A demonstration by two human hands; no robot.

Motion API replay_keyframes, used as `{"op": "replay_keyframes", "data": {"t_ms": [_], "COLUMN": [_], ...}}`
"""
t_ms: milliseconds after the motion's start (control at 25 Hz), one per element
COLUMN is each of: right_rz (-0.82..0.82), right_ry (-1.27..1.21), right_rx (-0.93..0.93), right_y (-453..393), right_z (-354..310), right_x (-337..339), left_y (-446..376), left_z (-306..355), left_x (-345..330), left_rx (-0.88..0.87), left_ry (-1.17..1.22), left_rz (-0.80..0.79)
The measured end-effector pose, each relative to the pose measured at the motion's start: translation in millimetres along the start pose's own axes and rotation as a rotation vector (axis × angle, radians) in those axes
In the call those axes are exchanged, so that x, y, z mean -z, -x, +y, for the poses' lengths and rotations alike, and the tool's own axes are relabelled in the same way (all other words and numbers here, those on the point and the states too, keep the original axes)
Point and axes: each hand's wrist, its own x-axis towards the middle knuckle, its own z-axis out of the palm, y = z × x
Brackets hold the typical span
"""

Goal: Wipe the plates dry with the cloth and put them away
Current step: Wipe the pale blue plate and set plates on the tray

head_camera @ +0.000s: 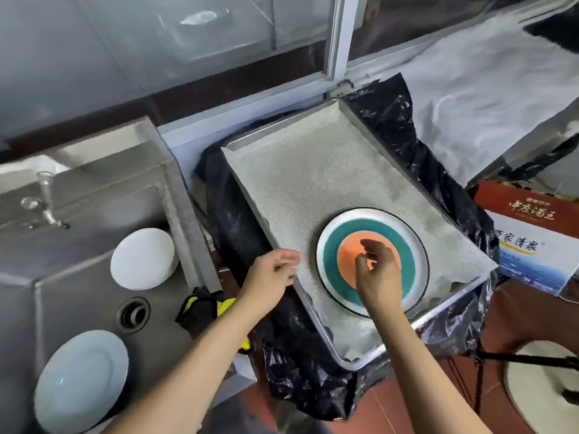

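Observation:
A round plate [332, 245] with an orange centre, a teal ring and a white rim lies flat in the near right part of a metal tray [360, 117] lined with grey mesh. My right hand [377, 270] hovers just above the plate's centre with loosely curled fingers and holds nothing. My left hand [275, 272] hangs over the tray's left edge, fingers loosely curled, also holding nothing. A black and yellow cloth [203, 306] lies crumpled on the sink's right edge. In the steel sink [78, 277] stand a stack of white plates [142, 258] and a pale blue plate [81, 380].
The tray sits on black plastic sheeting [300, 364]. A tap [47, 198] stands at the sink's back. Cardboard boxes [532, 233] are on the right. A round cream object [542, 386] lies on the red floor beside a black strap. Windows run along the back.

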Motion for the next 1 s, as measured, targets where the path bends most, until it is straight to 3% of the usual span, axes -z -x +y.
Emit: {"op": "replay_keyframes", "data": {"t_ms": [240,560,1000], "right_rz": [-0.132,-0.349,-0.536], "right_ry": [-0.030,-0.051,0.023], "right_rx": [0.164,0.243,0.193], "right_y": [44,128,291], "right_z": [-41,-100,-156], "right_x": [-45,-116,-250], "left_y": [49,126,220], "left_z": [-24,-65,-191], "left_x": [59,149,313], "left_rx": [-0.057,-0.017,0.093], "left_ry": [-0.013,0.131,0.138], "left_rz": [0.151,0.357,0.487]}}
